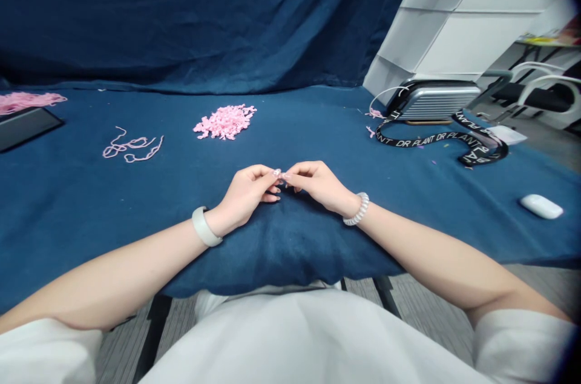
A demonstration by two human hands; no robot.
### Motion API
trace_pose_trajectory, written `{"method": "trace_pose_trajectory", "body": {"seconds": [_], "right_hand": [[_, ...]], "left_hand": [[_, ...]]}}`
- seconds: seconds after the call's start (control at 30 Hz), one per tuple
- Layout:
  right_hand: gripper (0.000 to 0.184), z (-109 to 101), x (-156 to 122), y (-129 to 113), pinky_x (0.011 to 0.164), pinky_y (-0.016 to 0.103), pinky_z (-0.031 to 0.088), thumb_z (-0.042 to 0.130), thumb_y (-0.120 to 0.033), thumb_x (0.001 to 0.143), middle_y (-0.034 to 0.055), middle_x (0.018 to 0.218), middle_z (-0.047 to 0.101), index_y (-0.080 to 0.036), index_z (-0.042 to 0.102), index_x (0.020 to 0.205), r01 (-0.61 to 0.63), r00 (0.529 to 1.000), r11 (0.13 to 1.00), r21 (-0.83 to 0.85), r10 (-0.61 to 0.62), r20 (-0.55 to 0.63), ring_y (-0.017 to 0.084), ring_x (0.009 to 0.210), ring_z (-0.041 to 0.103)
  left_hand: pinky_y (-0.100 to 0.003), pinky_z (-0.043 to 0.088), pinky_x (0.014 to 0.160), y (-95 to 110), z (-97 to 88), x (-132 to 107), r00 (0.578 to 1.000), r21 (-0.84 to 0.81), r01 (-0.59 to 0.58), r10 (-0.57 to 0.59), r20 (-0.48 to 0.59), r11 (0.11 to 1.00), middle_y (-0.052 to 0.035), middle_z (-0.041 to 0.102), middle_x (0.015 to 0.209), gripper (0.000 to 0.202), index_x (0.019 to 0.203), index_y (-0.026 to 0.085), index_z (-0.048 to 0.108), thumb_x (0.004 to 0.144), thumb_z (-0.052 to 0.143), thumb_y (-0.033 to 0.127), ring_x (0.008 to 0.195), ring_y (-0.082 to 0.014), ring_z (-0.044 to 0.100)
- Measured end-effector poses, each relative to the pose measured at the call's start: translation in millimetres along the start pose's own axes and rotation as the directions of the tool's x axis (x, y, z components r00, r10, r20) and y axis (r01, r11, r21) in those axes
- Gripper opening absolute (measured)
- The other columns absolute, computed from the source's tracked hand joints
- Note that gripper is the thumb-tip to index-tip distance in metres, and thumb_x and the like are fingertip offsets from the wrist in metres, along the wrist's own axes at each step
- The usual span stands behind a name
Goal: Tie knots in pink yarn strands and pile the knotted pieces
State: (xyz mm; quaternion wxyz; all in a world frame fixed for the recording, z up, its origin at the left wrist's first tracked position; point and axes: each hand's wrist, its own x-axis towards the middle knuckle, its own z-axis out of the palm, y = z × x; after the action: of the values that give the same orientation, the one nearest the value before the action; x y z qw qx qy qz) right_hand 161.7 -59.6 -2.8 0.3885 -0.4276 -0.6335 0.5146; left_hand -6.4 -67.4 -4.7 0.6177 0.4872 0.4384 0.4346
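My left hand [254,189] and my right hand [316,183] meet fingertip to fingertip above the front of the blue cloth. Both are closed in a pinch. Whatever sits between the fingertips is too small and too covered to make out. Beyond them, a little to the left, lies a heap of small pink pieces [226,122]. Loose strands of pink yarn [131,146] curl on the cloth farther left.
Blue cloth [327,123] covers the table. At the far left, more pink yarn [29,100] lies behind a dark flat panel [29,126]. To the right are a silver ridged case [440,102], a black lettered strap [417,142] and a white rounded case [541,206].
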Motion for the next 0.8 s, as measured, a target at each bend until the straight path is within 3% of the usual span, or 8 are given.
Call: {"method": "trace_pose_trajectory", "body": {"seconds": [0.2,0.43,0.63,0.8], "right_hand": [[0.037,-1.4,1.2,0.8,0.056,0.022,0.039,0.054,-0.048,0.079,0.0019,0.067,0.06,-0.013,0.06,0.069,-0.005,1.0,1.0,0.007,0.005,0.028,0.008,0.055,0.048],[0.031,0.3,0.0,-1.1,0.056,0.021,0.039,0.057,-0.043,0.078,0.0008,0.066,0.058,-0.013,0.059,0.071,0.012,0.999,0.995,-0.104,-0.008,0.04,0.008,0.056,0.048],[0.029,0.7,0.8,0.5,0.055,0.022,0.038,0.057,-0.041,0.078,-0.0001,0.063,0.055,-0.013,0.057,0.07,0.027,0.999,0.995,-0.097,-0.023,0.035,0.008,0.055,0.047],[0.029,0.6,0.3,-0.1,0.056,0.022,0.039,0.058,-0.041,0.077,0.0008,0.065,0.057,-0.013,0.057,0.07,0.007,0.999,0.998,-0.067,-0.005,0.033,0.008,0.056,0.048]], "left_hand": [[-0.017,0.05,0.054,-1.1,-0.4,1.1,1.0,-0.055,-0.002,0.0,-0.03,0.998,-0.0009,0.059,0.069,0.023,0.072,0.012,0.06,0.068,0.07,0.033,0.061,-0.007,0.054],[-0.019,0.051,0.056,-2.9,-0.7,1.2,1.0,-0.013,-0.013,0.013,0.003,1.0,0.0001,0.058,0.067,0.024,0.073,0.012,0.061,0.067,0.071,0.034,0.059,-0.0069,0.054],[-0.021,0.052,0.055,1.4,-1.2,1.6,0.999,-0.119,0.028,-0.025,0.028,0.992,-0.0014,0.058,0.07,0.027,0.075,0.012,0.06,0.073,0.065,0.038,0.06,-0.0079,0.055],[-0.02,0.052,0.054,0.8,-1.8,1.5,1.0,-0.116,0.028,-0.026,0.017,0.993,-0.0007,0.058,0.071,0.026,0.075,0.013,0.059,0.071,0.068,0.038,0.06,-0.0077,0.055]]}}
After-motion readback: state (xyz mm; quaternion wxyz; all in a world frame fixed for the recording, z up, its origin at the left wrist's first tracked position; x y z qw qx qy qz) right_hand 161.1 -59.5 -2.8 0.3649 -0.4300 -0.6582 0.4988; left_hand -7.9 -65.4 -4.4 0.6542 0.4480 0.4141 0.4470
